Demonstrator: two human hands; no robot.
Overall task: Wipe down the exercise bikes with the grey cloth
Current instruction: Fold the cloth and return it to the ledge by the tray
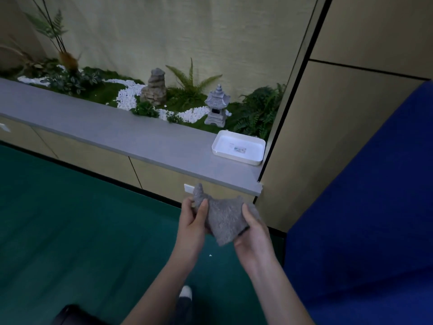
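A fuzzy grey cloth (223, 219) hangs bunched between both my hands, in front of me above the green floor. My left hand (192, 219) pinches its upper left corner between thumb and fingers. My right hand (254, 231) grips the cloth's right edge, thumb on top. No exercise bike shows in this view.
A grey ledge (131, 134) runs across ahead with an empty white tray (239, 147) at its right end. Behind it lies a small garden with white pebbles, ferns and a stone lantern (216, 105). A blue padded surface (365, 207) fills the right side. My shoe (186, 292) stands on the green floor.
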